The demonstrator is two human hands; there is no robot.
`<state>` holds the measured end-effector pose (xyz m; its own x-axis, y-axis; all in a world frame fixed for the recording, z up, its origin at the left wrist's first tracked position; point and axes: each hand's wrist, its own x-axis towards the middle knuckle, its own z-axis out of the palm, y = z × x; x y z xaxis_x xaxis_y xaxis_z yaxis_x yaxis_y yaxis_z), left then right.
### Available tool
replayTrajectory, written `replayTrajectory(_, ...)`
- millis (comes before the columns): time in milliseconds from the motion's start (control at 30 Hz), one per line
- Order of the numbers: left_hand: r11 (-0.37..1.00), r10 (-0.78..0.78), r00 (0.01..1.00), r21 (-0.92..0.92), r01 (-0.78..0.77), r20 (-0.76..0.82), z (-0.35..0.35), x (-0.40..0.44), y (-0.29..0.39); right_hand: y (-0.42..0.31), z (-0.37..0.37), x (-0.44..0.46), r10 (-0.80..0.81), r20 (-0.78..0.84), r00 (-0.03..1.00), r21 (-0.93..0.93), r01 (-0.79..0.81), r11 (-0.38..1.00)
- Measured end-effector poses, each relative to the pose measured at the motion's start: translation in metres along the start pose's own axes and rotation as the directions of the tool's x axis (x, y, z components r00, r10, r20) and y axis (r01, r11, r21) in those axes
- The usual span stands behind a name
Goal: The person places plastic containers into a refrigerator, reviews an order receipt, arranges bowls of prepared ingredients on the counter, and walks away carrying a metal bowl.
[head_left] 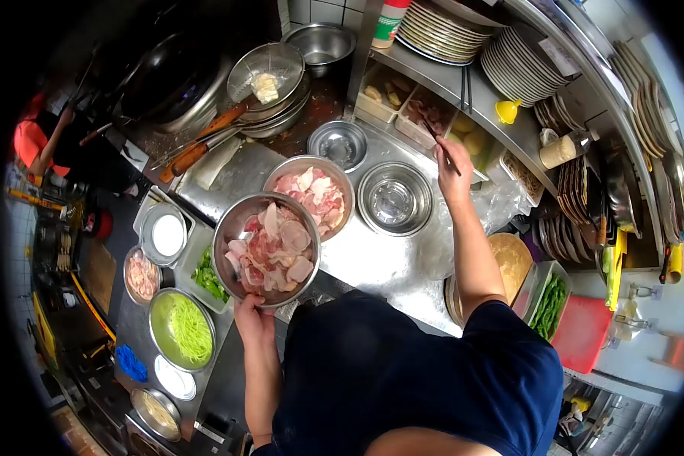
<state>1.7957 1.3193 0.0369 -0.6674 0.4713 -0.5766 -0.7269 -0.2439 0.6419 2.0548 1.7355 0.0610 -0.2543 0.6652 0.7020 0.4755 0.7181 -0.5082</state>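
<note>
My left hand (255,316) grips the near rim of a steel bowl (225,232) filled with sliced raw meat (275,251). That bowl overlaps a second steel bowl (346,178), which also holds raw meat pieces (319,199). Stretched out to the upper right, my right hand (454,173) is closed around dark chopsticks (437,140). Their tips are at a clear plastic box (413,137) with meat in it, under the shelf; whether they touch the meat I cannot tell. Between my hands stands a steel bowl (363,220) with a shiny bare bottom.
Stacked plates (441,36) fill the shelf (433,67) above the boxes. A strainer (243,72) rests on stacked pans at the back left. Shredded green vegetable lies in a bowl (159,334) at left. A person (42,144) stands at far left.
</note>
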Motion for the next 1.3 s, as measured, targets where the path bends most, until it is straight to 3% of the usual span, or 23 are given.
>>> replayTrajectory(167, 0.999, -0.038, 0.999, 0.014, 0.038, -0.005, 0.011, -0.006, -0.013, 0.047, 0.005, 0.009, 0.119, -0.086, 0.989, 0.028, -0.117, 0.993)
replayTrajectory(300, 1.000, -0.008, 0.995, 0.010, 0.009, -0.095, 0.036, -0.024, -0.021, 0.099, 0.015, 0.006, 0.115, -0.137, 0.984, 0.039, -0.111, 0.993)
replayTrajectory(333, 1.000, 0.004, 1.000, -0.024, -0.005, -0.027, 0.026, -0.018, -0.029, 0.101, 0.017, 0.007, 0.057, -0.155, 0.986, 0.059, -0.049, 0.997)
replayTrajectory(367, 1.000, 0.013, 0.999, -0.003, -0.013, -0.049, 0.027, -0.020, -0.028, 0.109, 0.020, 0.006, 0.034, -0.139, 0.990, 0.019, -0.031, 0.999)
replayTrajectory(400, 1.000, 0.021, 0.997, 0.020, -0.020, -0.070, 0.028, -0.023, -0.028, 0.111, 0.023, 0.004, 0.111, -0.103, 0.988, 0.046, -0.107, 0.993)
replayTrajectory(433, 0.996, 0.010, 0.986, 0.086, 0.005, -0.167, 0.041, -0.034, -0.024, 0.116, 0.028, 0.002, 0.084, -0.113, 0.990, 0.082, -0.075, 0.994)
replayTrajectory(500, 1.000, 0.024, 1.000, 0.006, -0.024, -0.002, 0.015, -0.024, -0.036, 0.143, 0.040, -0.006, 0.126, -0.088, 0.988, -0.002, -0.126, 0.992)
replayTrajectory(567, 1.000, 0.019, 0.992, -0.006, -0.020, -0.128, 0.043, -0.038, -0.029, 0.168, 0.047, -0.013, 0.169, -0.029, 0.985, -0.066, -0.170, 0.983)
replayTrajectory(633, 1.000, -0.005, 0.998, -0.010, 0.005, -0.056, 0.030, -0.032, -0.035, 0.165, 0.051, -0.012, 0.216, -0.010, 0.976, -0.082, -0.216, 0.973)
replayTrajectory(733, 0.996, -0.002, 0.994, -0.087, -0.007, -0.106, 0.038, -0.039, -0.034, 0.159, 0.051, 0.000, 0.218, 0.061, 0.974, -0.232, -0.199, 0.952)
replayTrajectory(833, 0.998, 0.009, 0.995, -0.063, -0.015, -0.104, 0.040, -0.040, -0.033, 0.143, 0.052, 0.014, 0.308, 0.081, 0.948, -0.136, -0.296, 0.945)
replayTrajectory(867, 0.999, 0.021, 0.994, -0.038, -0.025, -0.112, 0.038, -0.038, -0.036, 0.136, 0.053, 0.018, 0.287, 0.065, 0.956, -0.157, -0.274, 0.949)
replayTrajectory(967, 0.999, 0.033, 0.998, -0.027, -0.035, -0.048, 0.021, -0.031, -0.047, 0.147, 0.061, 0.015, -0.019, -0.005, 1.000, -0.122, 0.018, 0.992)
replayTrajectory(1033, 0.998, 0.062, 0.994, -0.010, -0.063, -0.088, 0.042, -0.044, -0.033, 0.119, 0.058, 0.014, -0.060, -0.020, 0.998, 0.042, 0.061, 0.997)
replayTrajectory(1067, 0.998, 0.053, 0.987, 0.046, -0.046, -0.150, 0.045, -0.046, -0.031, 0.102, 0.052, 0.014, -0.051, -0.004, 0.999, -0.001, 0.051, 0.999)
replayTrajectory(1100, 0.999, 0.002, 0.993, -0.033, -0.006, -0.116, 0.035, -0.043, -0.031, 0.098, 0.055, 0.014, -0.098, -0.079, 0.992, 0.133, 0.108, 0.985)
replayTrajectory(1133, 0.993, -0.048, 0.995, -0.109, 0.039, -0.082, 0.026, -0.040, -0.031, 0.111, 0.052, 0.013, -0.231, -0.060, 0.971, -0.051, 0.228, 0.972)
replayTrajectory(1167, 0.979, -0.099, 0.994, -0.181, 0.088, -0.048, 0.018, -0.038, -0.032, 0.101, 0.045, 0.012, -0.227, -0.063, 0.972, -0.055, 0.224, 0.973)
replayTrajectory(1233, 0.997, 0.058, 0.993, 0.055, -0.053, -0.101, 0.036, -0.045, -0.030, 0.117, 0.044, 0.003, -0.159, -0.033, 0.987, -0.059, 0.157, 0.986)
replayTrajectory(1300, 0.999, 0.026, 0.995, 0.040, -0.022, -0.096, 0.029, -0.043, -0.031, 0.102, 0.033, 0.007, -0.025, 0.070, 0.997, -0.066, 0.029, 0.997)
